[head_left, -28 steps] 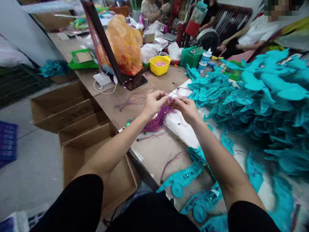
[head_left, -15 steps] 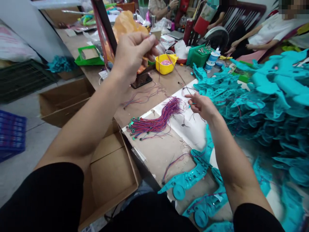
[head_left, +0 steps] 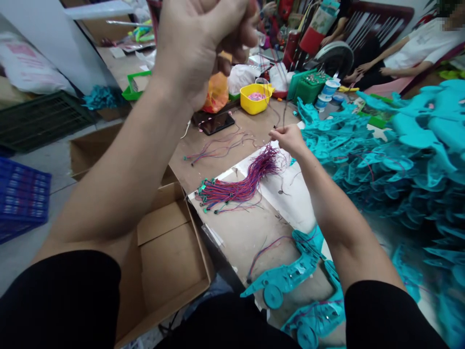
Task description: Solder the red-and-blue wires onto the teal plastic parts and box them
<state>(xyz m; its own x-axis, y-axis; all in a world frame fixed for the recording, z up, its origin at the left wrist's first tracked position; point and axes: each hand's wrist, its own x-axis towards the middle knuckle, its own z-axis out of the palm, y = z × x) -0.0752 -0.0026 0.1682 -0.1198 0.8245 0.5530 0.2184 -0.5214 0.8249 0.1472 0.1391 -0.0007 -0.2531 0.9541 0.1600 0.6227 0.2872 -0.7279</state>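
High in the view, my left hand [head_left: 203, 51] is closed in a pinch, with thin dark wires [head_left: 284, 112] hanging blurred from its side. Lower down, my right hand [head_left: 288, 139] pinches finger and thumb together at a wire end with a small dark tip. Just below it lies a thick bundle of red and blue wires [head_left: 241, 186], with small green and black connectors at its left end. Several loose wires [head_left: 221, 145] rest on the bare tabletop. Turquoise plastic parts [head_left: 290, 269] with round discs lie near the front edge, wires running along them.
A large heap of turquoise parts [head_left: 395, 160] fills the right side. Behind are a yellow container [head_left: 255, 107] with pink bits, a black phone [head_left: 214, 123] and a green box [head_left: 310, 87]. A cardboard box [head_left: 170, 252] stands left of the table. Other people sit beyond.
My left hand has risen and come nearer the camera. My right hand has moved slightly up and left, its fingers now pinched together. The view has shifted a little.
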